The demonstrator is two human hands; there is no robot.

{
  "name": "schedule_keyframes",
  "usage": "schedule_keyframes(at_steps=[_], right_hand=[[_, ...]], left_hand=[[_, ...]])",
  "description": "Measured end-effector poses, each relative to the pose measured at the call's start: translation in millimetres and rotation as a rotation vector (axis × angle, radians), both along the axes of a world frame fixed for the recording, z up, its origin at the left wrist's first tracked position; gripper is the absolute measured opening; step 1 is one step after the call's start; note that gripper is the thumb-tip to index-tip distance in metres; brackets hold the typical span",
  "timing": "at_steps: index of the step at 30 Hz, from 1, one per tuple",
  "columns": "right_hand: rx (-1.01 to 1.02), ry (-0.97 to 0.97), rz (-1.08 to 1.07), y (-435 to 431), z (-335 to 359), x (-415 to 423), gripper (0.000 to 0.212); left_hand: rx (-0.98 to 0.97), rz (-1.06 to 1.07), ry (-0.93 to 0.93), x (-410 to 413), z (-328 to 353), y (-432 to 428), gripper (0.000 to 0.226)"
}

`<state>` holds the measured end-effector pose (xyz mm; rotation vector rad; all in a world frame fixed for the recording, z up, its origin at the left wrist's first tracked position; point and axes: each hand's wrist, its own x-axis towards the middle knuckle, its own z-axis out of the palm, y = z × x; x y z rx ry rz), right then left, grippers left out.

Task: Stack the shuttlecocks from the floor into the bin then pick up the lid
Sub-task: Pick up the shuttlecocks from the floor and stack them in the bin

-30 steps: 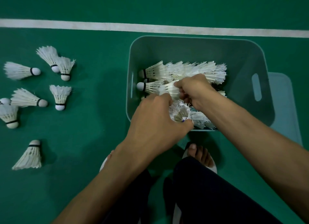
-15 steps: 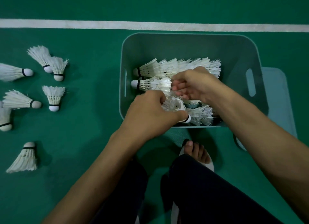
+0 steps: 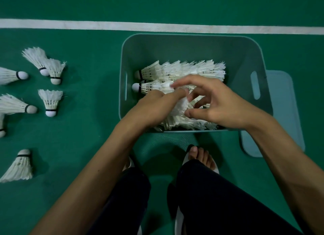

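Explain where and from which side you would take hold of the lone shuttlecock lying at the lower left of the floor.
Take the lone shuttlecock by its cork end, at the black band, pinched from above. It lies on its side, cork pointing away from the person, feathers fanned toward them. The cork is narrow and likely firmer than the fragile skirt.
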<state>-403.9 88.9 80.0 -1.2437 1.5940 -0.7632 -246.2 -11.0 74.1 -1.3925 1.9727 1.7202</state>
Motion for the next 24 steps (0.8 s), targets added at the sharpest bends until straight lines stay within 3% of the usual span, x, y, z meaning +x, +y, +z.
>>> schedule_keyframes(at_steps=[3,6,8,10,12,18,24], right_hand=[[0.021,0.079,-0.026,-4,0,-1,0.037],[0.104,0.205,-0.197,-3,-6,-8,0.025],[0.2,0.153,-0.394,1,-11,-17,0.018],[0.267,0.112,-0.63,3,-15,-23,0.014],[0.263,0.158,-0.74,3,-18,-25,0.015],[0.267,0.22,-0.719,-19,-24,-14,0.019],[0.435,-0.09,-0.73,-51,-37,5,0.006]], left_hand=[[0.061,-0.11,0.005,-1,2,0,0.099],[0.06,-0.153,-0.025,-2,5,2,0.095],[0.058,-0.154,-0.037,1,5,-1,0.078],[0.012,-0.141,-0.051,4,-1,-5,0.045],[-0.01,-0.136,-0.101,8,-5,-7,0.04],[-0.033,-0.191,-0.133,11,-1,-6,0.042],[-0.011,-0.185,-0.122,10,-1,-8,0.041]])
